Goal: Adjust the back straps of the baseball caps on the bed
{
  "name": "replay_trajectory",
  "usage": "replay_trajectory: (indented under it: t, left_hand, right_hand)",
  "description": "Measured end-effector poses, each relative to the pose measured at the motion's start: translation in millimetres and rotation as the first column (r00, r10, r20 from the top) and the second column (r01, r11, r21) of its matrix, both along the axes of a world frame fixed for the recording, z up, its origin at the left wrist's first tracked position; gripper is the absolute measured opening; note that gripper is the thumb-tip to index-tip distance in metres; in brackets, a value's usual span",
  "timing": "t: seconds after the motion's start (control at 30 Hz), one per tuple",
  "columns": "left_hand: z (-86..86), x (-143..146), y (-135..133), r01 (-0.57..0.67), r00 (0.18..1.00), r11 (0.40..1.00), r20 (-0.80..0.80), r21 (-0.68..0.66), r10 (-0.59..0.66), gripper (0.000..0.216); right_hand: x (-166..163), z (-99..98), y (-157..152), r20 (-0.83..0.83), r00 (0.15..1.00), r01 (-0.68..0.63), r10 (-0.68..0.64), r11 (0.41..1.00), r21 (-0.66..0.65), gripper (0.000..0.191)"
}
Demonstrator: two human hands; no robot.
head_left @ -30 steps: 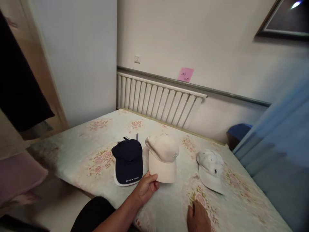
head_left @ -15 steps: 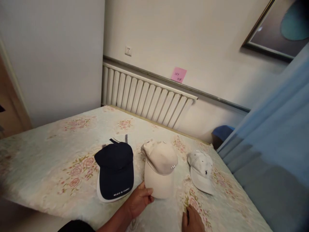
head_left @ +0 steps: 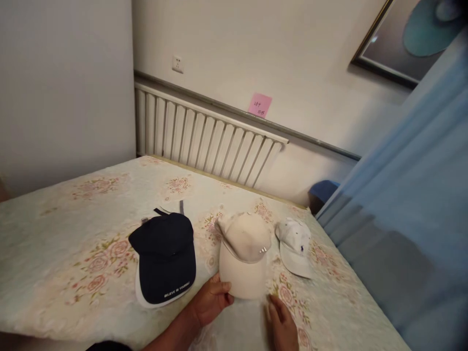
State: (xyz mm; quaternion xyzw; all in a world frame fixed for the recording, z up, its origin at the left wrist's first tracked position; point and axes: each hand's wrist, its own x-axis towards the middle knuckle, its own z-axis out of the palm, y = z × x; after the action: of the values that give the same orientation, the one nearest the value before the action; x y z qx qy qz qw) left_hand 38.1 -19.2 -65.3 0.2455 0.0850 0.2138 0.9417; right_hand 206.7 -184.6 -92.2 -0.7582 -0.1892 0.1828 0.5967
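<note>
Closer to the brim of the beige cap (head_left: 246, 239) than a moment ago, the right hand (head_left: 282, 323) is loosely curled, holding nothing I can see. The left hand (head_left: 212, 299) pinches one brim corner, thumb on top, probably sparing the soft crown. The cap is over the floral cover (head_left: 62, 248), between the navy cap (head_left: 166, 256) and white cap (head_left: 295, 246), apart from both.

At least 3 caps (head_left: 166, 261) (head_left: 245, 239) (head_left: 295, 246), 2 hands (head_left: 212, 301) (head_left: 284, 325) — 1 radiator (head_left: 200, 139), 1 socket (head_left: 177, 64), 1 pink note (head_left: 260, 105), 1 picture (head_left: 387, 39)
</note>
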Motion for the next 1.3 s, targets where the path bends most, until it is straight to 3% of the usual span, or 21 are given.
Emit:
replay_trajectory:
  t: [0.07,0.13,0.2,0.3,0.4,0.5,0.67,0.77,0.87,1.1,1.3]
  left_hand:
    - [1.2,0.4,-2.4,0.023,1.000,1.000,0.004,-0.004,-0.023,0.043]
    - [2.7,0.6,-6.1,0.048,0.999,0.999,0.005,0.000,-0.048,0.044]
    - [3.5,0.6,-10.3,0.080,0.997,0.996,0.003,0.030,-0.080,0.044]
    - [3.2,0.1,-15.3,0.118,0.993,0.986,-0.016,0.117,-0.117,0.043]
    - [5.1,-1.0,-16.3,0.138,0.990,0.971,-0.028,0.196,-0.135,0.045]
    - [11.0,-2.0,-12.7,0.120,0.989,0.968,0.055,0.222,-0.136,0.045]
    - [19.3,-1.9,0.3,0.004,0.992,0.998,0.128,0.055,-0.010,0.039]
    - [20.5,-2.0,7.0,-0.032,0.994,0.999,0.107,-0.014,0.033,0.034]
    - [21.2,-2.5,10.9,-0.066,0.991,0.997,0.111,-0.039,0.070,0.028]
    - [20.7,-6.4,20.8,-0.139,0.982,0.989,0.123,-0.055,0.145,0.029]
    - [20.2,-10.6,24.5,-0.120,0.984,0.992,0.130,-0.043,0.125,0.029]
  right_hand:
    - [-21.2,18.0,10.4,-0.311,0.944,-0.017,0.109,0.958,0.286,0.045]
    - [-39.4,34.4,20.4,-0.521,0.787,0.006,0.332,0.839,0.544,0.047]
    - [-50.9,46.8,27.9,-0.598,0.704,0.136,0.383,0.753,0.643,0.048]
    - [-55.5,56.2,33.7,-0.655,0.673,0.280,0.343,0.702,0.654,0.054]
    - [-53.2,57.8,33.6,-0.686,0.654,0.313,0.318,0.712,0.629,0.059]
    - [-52.6,55.2,28.7,-0.669,0.658,0.256,0.345,0.733,0.630,0.058]
    - [-57.4,39.2,14.1,-0.648,0.670,0.101,0.363,0.820,0.564,0.050]
    - [-58.0,27.8,6.4,-0.666,0.674,0.094,0.319,0.857,0.506,0.043]
    - [-53.2,20.5,0.0,-0.683,0.672,0.117,0.286,0.870,0.479,0.039]
    - [-28.5,6.5,-17.9,-0.590,0.748,-0.021,0.303,0.900,0.435,0.037]
    - [-13.9,9.0,-34.0,-0.604,0.751,0.032,0.265,0.900,0.435,0.043]
